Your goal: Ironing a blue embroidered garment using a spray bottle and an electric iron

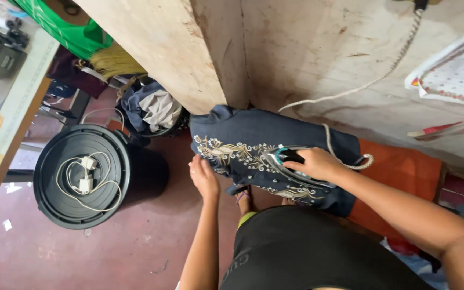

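While the dark blue embroidered garment lies spread at the centre of the frame, partly over an orange cloth-covered pad, both hands work on it. The right hand, right of centre, is clenched around the dark handle of an electric iron with a teal and silver body, which rests flat on the pale gold embroidery of the garment. A white braided power cord runs from behind the iron toward the upper right of the frame. The left hand, just left of centre, lies flat with fingers extended and close together, grasping nothing; its fingertips touch the left edge of the garment near the embroidery. In the lower left of the frame, a round black plastic bin lid carries a coiled white cable with a plug. A light-coloured counter occupies the upper left edge.
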